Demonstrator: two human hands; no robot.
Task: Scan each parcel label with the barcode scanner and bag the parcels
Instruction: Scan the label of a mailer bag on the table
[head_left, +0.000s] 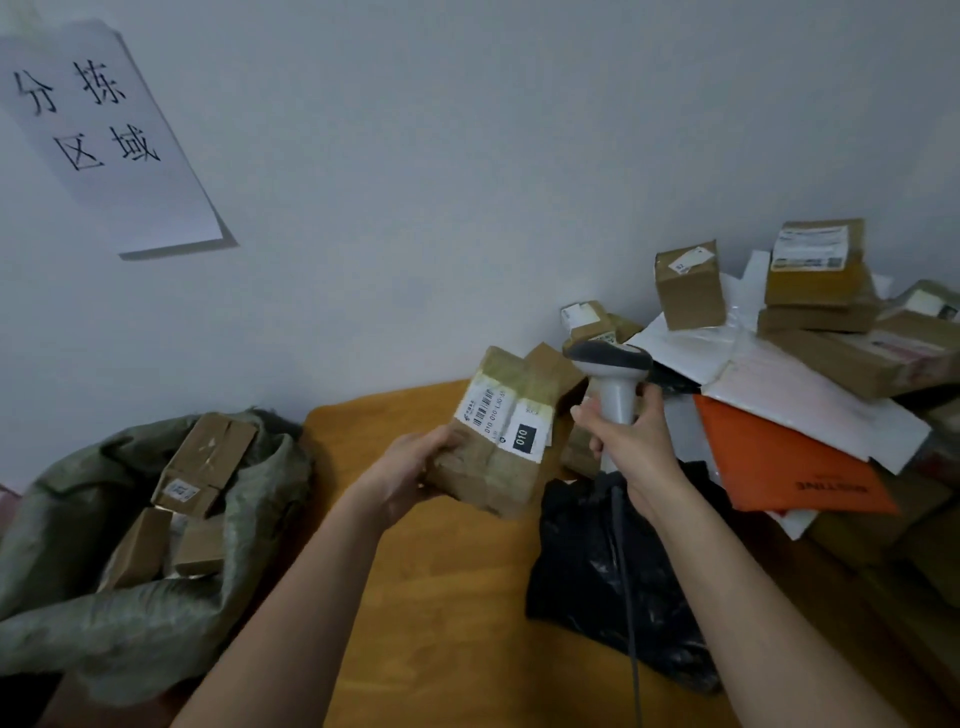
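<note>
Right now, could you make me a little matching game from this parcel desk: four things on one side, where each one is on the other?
Things:
1. barcode scanner
2. labelled parcel
3. orange mailer
4. green sack

Places:
A. beside the desk at the left, boxes inside
B. gripped by the right hand
C. on the pile at the right
D. held by the left hand

Pairs: 1-B, 2-D, 3-C, 4-A

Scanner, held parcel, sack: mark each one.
scanner (615, 395): head view, on its grey handle.
parcel (501, 467): head view, on its taped brown face.
sack (260, 483): head view, on its green rim.
</note>
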